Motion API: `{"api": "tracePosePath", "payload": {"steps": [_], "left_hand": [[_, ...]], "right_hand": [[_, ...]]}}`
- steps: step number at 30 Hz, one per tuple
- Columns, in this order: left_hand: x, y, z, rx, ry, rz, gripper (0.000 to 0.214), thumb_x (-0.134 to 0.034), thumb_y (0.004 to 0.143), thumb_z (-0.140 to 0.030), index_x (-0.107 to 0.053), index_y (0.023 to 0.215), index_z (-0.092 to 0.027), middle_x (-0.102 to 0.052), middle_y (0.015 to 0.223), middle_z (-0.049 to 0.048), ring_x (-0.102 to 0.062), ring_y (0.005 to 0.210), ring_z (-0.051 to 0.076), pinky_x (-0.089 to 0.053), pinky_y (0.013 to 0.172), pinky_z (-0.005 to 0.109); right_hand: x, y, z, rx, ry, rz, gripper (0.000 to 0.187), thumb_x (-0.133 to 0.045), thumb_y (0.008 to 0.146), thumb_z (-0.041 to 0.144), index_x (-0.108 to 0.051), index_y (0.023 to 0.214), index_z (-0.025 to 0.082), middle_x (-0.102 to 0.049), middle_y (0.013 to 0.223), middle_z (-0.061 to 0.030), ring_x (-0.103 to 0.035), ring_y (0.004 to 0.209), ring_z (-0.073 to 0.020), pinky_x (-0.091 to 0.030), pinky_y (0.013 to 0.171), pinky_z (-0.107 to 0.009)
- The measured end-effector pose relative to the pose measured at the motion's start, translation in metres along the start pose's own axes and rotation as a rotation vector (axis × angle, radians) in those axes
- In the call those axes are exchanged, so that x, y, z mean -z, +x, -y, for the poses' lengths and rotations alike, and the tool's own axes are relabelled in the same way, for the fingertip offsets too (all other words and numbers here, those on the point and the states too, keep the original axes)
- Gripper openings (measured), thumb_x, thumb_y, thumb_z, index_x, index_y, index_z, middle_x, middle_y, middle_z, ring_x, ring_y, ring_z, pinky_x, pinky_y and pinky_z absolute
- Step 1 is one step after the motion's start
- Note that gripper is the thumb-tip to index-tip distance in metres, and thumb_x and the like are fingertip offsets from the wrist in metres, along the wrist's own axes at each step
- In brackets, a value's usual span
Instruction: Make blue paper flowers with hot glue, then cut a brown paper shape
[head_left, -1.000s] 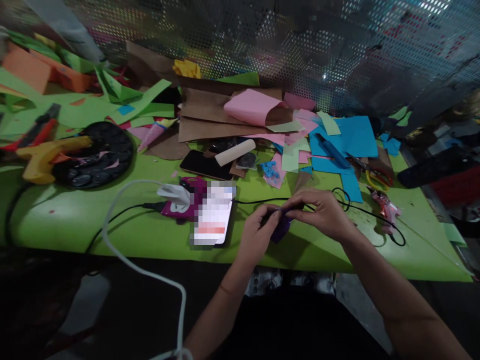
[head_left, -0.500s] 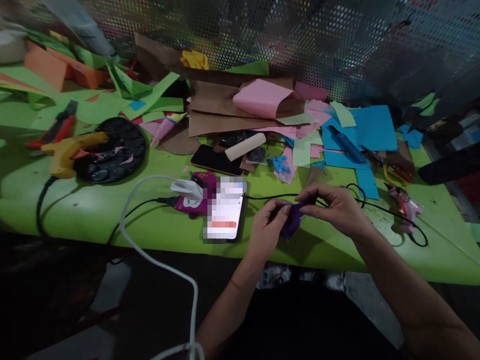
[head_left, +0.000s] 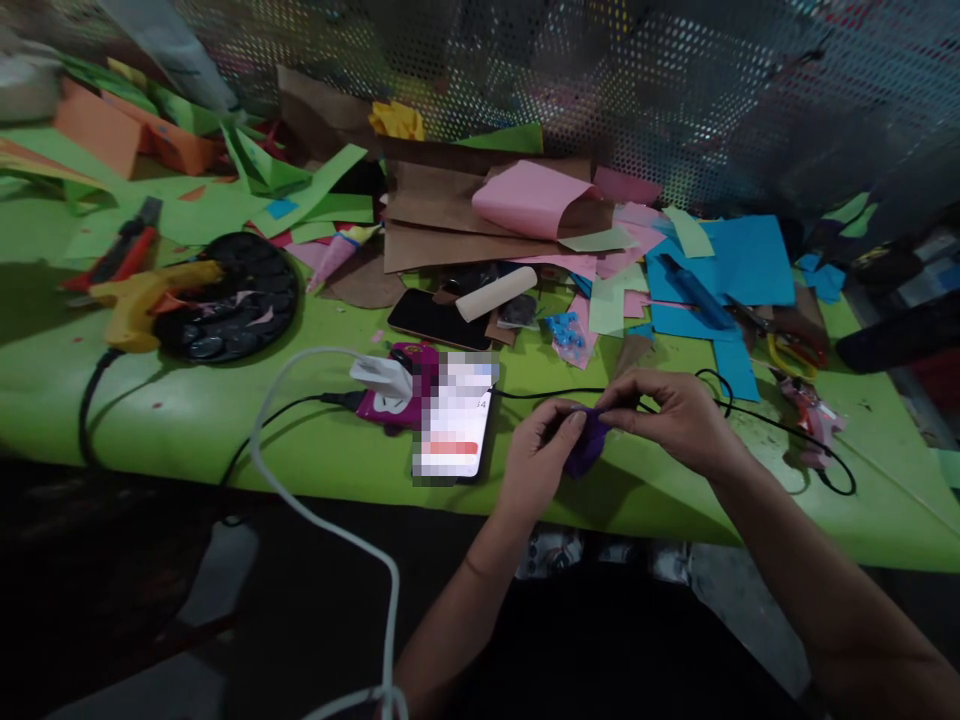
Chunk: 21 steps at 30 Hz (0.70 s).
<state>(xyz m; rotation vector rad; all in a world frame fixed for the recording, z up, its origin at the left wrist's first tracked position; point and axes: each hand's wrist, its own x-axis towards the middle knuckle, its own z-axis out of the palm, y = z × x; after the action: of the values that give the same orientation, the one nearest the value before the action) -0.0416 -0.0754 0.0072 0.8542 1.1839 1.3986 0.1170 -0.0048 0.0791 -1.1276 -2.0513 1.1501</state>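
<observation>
A small crumpled purple piece (head_left: 586, 450), paper or cloth, hangs between my two hands above the green table (head_left: 645, 500). My left hand (head_left: 544, 455) pinches its left edge, thumb on top. With thumb and fingertips, my right hand (head_left: 664, 415) grips the upper right edge. Part of the purple piece is hidden behind the fingers. Left of my left hand lies a phone with a lit screen (head_left: 454, 420). A black cable (head_left: 544, 395) runs behind both hands.
A magenta power strip (head_left: 390, 405) with a white plug and cable lies left. A yellow glue gun (head_left: 135, 310) rests on a black round tray (head_left: 277, 320). Brown paper (head_left: 427, 190), blue sheets (head_left: 757, 260) and scissors (head_left: 787, 350) lie toward the back. A pink device (head_left: 810, 415) sits right.
Both hands keep their pinch on the purple piece, which has turned and shifted slightly between the fingers. The whole view has moved a little, so the table things appear slightly further right.
</observation>
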Motion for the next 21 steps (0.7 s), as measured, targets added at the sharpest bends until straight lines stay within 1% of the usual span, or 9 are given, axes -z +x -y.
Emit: {"api": "tracePosePath", "payload": {"steps": [7,10,13,16,21], "left_hand": [[-0.0007,0.0005,-0.0005,-0.014,-0.008,-0.013,0.018,-0.067,0.086,-0.037,-0.069,0.085,-0.019,-0.071,0.082,0.0016,-0.063,0.080,0.015,-0.053,0.076,0.025],[-0.0003,0.0000,0.0010,-0.021,-0.018,-0.015,0.018,-0.066,0.086,-0.037,-0.069,0.086,-0.019,-0.071,0.082,0.0013,-0.063,0.080,0.015,-0.052,0.075,0.025],[0.0001,-0.0008,0.0013,-0.006,-0.016,-0.033,0.019,-0.067,0.086,-0.037,-0.070,0.087,-0.019,-0.070,0.081,0.0011,-0.062,0.078,0.015,-0.052,0.073,0.025],[0.0000,-0.0018,-0.0001,-0.005,-0.010,-0.039,0.019,-0.066,0.086,-0.038,-0.070,0.087,-0.019,-0.070,0.081,0.0015,-0.062,0.078,0.015,-0.052,0.073,0.025],[-0.0005,-0.0028,-0.0019,-0.027,0.039,-0.028,0.018,-0.064,0.088,-0.035,-0.069,0.086,-0.019,-0.071,0.081,0.0016,-0.063,0.079,0.016,-0.052,0.074,0.025]], "right_hand": [[-0.0026,-0.0002,-0.0013,-0.035,0.106,-0.034,0.026,-0.083,0.078,0.044,-0.074,0.079,0.020,-0.072,0.075,-0.0024,-0.066,0.072,-0.0176,-0.054,0.067,-0.030],[-0.0013,0.0000,-0.0040,-0.053,0.136,-0.020,0.025,-0.085,0.076,0.042,-0.076,0.083,0.020,-0.074,0.079,-0.0026,-0.067,0.076,-0.0183,-0.054,0.070,-0.031],[0.0001,-0.0001,-0.0031,-0.043,0.118,0.008,0.021,-0.085,0.077,0.037,-0.078,0.089,0.021,-0.075,0.086,-0.0037,-0.068,0.081,-0.0194,-0.055,0.074,-0.032],[-0.0005,-0.0001,0.0005,-0.023,0.096,0.027,0.020,-0.084,0.078,0.034,-0.078,0.091,0.021,-0.076,0.088,-0.0046,-0.069,0.081,-0.0196,-0.055,0.074,-0.032],[-0.0055,-0.0003,0.0015,-0.032,0.085,-0.003,0.012,-0.080,0.079,0.031,-0.075,0.083,0.020,-0.074,0.079,-0.0031,-0.067,0.075,-0.0185,-0.055,0.070,-0.031]]}}
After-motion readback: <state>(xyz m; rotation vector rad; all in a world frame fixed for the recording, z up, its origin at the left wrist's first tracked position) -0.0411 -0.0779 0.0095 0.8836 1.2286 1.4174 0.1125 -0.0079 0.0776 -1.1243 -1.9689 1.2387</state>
